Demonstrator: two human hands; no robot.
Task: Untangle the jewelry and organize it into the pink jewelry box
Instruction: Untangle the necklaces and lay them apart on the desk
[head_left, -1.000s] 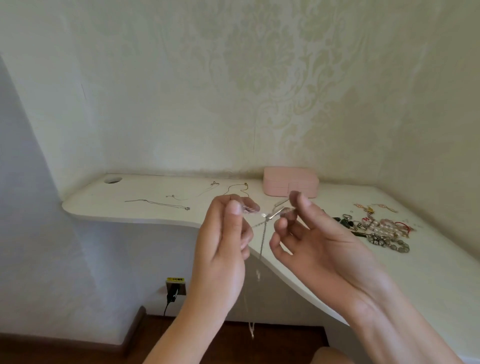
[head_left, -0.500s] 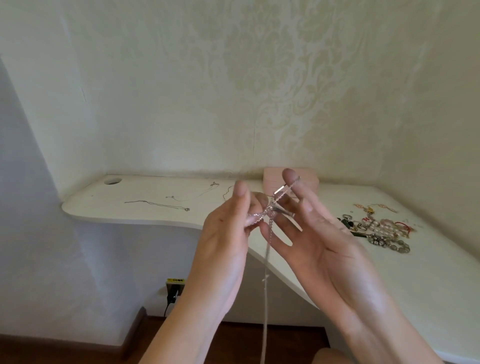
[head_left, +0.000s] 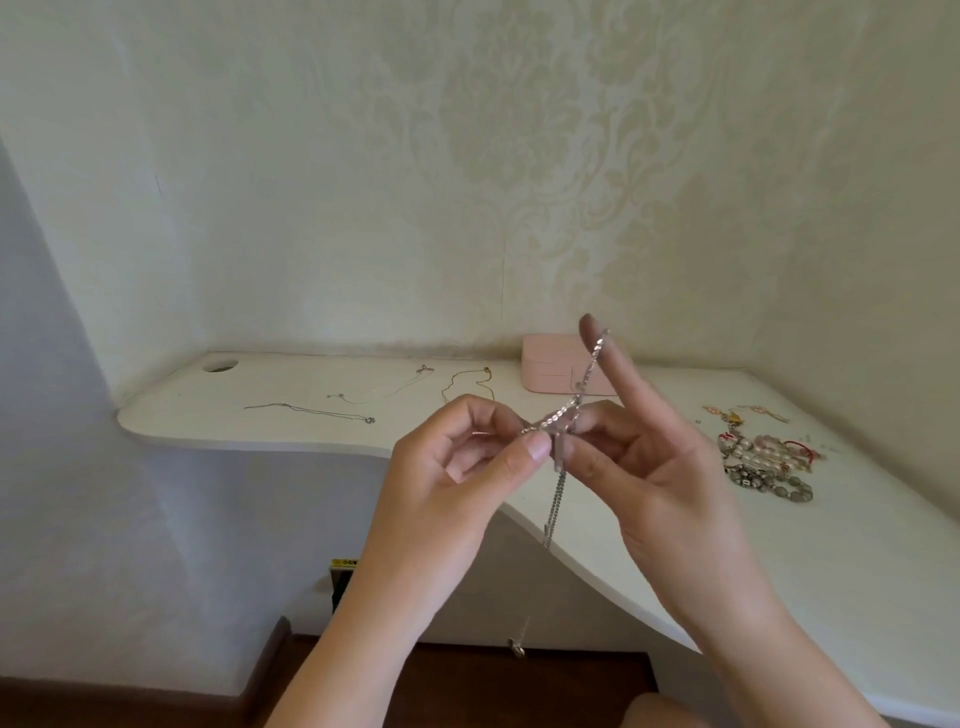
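We were at the untangling step, our left hand (head_left: 457, 467) and right hand (head_left: 649, 467) both pinching the silver chain (head_left: 557, 493) above the table's (head_left: 291, 379) front edge, the pink box (head_left: 550, 369) closed at the back edge, and next, we judged, the knot needed gentle loosening.

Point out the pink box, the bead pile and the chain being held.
pink box (head_left: 545, 370), head view, left part of its front wall
bead pile (head_left: 759, 454), head view, pearl strands
chain (head_left: 558, 491), head view, hanging stretch

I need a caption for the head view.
Left hand and right hand pinch a silver chain; pink box on desk behind.
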